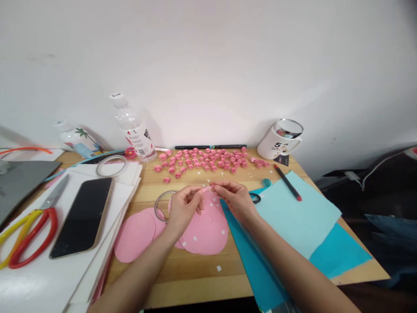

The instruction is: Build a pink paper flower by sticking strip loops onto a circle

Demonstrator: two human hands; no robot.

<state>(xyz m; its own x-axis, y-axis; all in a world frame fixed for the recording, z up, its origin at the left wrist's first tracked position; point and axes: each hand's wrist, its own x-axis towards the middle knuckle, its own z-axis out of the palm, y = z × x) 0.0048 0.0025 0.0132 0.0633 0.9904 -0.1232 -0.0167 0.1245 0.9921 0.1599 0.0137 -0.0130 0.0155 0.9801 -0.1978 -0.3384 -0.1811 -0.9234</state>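
Above a pile of pink paper circles point(208, 234), my left hand point(186, 206) and my right hand point(235, 199) are close together, both with fingertips pinched. Between them shows a thin pink paper strip point(207, 189), mostly hidden by the fingers. Small white squares point(195, 238) lie scattered over the circles. A roll of tape point(157, 204) stands partly hidden beside my left hand. Farther back, many small rolled pink paper flowers point(197, 164) cover the table.
Scissors point(48, 213) and a phone point(83, 217) lie on white paper at left. Behind stand a water bottle point(138, 134) and a mug point(276, 143). Blue paper sheets point(299, 213) with a pen point(287, 181) spread at right. More pink circles point(135, 238) lie at front left.
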